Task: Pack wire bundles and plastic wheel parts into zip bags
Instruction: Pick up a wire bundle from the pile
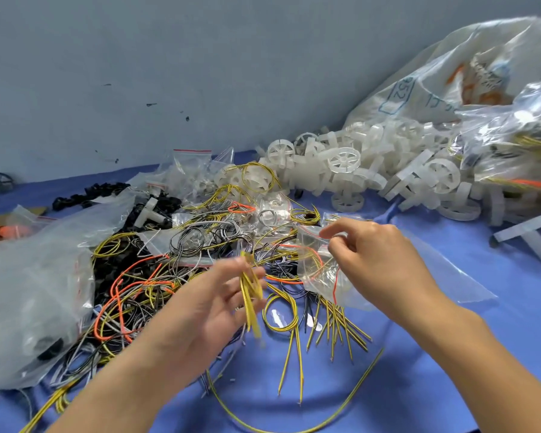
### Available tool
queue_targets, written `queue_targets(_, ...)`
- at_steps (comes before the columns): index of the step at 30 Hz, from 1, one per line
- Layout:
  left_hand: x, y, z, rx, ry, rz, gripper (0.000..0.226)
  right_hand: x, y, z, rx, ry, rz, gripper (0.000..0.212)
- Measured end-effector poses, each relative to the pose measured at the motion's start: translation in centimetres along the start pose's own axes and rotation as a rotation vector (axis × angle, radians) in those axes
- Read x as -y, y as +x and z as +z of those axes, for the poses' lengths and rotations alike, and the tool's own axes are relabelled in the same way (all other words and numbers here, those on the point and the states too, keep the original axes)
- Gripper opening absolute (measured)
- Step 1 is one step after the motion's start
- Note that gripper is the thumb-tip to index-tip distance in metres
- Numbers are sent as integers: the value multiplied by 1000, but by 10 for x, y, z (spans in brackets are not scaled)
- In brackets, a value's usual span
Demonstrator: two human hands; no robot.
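— What is seen of the surface and the room?

— A table covered in blue cloth [450, 354] is set against a plain grey wall [169, 57], which is marked by a few dark specks. The cloth is strewn with a tangle of loose wires [156, 276] in yellow, orange, grey and black. White plastic wheels [344, 160] are heaped toward the back right, spilling from a large translucent sack [450, 73]. Black parts [88, 192] are piled at the back left, and clear bags [28, 292] are stacked along the left edge.

— Where is the wire bundle held relative to the grip?

— A yellow wire bundle [250, 292] is pinched by the left hand [213, 307], fingers curled round its upper part, its ends hanging down; the bundle is blurred. Just to its right, a small zip bag [319, 270] is held by the right hand [375, 260], its upper edge pinched between thumb and fingers. Orange and yellow wire is seen already inside that bag. The bundle and bag are near each other but apart.

— Can any writing be read?

— On the sack, blue print is seen, with the digits "52" legible inside an outlined frame; the rest cannot be made out. Orange printing beside it is too creased to read.
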State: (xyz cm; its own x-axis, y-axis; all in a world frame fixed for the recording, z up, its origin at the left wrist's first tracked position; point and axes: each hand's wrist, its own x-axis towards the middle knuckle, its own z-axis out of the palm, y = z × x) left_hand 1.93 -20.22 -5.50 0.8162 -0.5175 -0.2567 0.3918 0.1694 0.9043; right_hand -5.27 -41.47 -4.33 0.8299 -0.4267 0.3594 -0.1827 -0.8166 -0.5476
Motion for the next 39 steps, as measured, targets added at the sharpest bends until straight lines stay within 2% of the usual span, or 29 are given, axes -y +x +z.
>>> queue_targets(1, -6, -2, -1, 66, -170, -30, 5, 1, 0, 1, 10, 7, -12, 24)
queue_targets(3, -10, -6, -1, 148, -196, -14, 10, 4, -1, 2, 20, 24, -39, 23)
queue_targets(10, 2, -13, 4, 24, 464, 281, 17, 23, -6, 11, 123, 71, -158, 25)
queue_targets(13, 8, -13, 0, -142, 844, 478, 15, 39, -11, 19, 179, 282, -243, 33)
queue_targets(15, 12, -15, -2, -170, 1029, 581, 18, 51, -16, 27, 273, 387, -266, 28)
queue_targets(19, 15, -19, -2, -245, 1174, 670, 24, 56, -17, 38, 299, 362, -246, 24)
queue_targets(22, 10, -19, -6, -352, 1347, 911, 42, 56, -13, 36, 306, 421, -174, 28)
queue_targets(24, 6, -16, -8, -314, 1552, 1108, 63, 54, -12, 35, 380, 452, -162, 27)
queue_targets(25, 4, -16, -8, -272, 1632, 1146, 71, 54, -12, 34, 437, 457, -175, 26)
queue_targets(27, 2, -14, -11, -205, 1736, 1107, 78, 53, -12, 33, 545, 488, -199, 24)
queue_targets(30, 1, -13, -18, -167, 1815, 974, 77, 52, -10, 31, 607, 565, -187, 24)
queue_targets(34, -4, -13, -20, -121, 1716, 901, 80, 51, -8, 28, 608, 679, -106, 22)
queue_targets(36, -6, -14, -20, -94, 1656, 810, 85, 50, -6, 26, 602, 704, -63, 23)
queue_targets(39, -9, -14, -23, -130, 1636, 712, 85, 48, -5, 24, 597, 763, 17, 25)
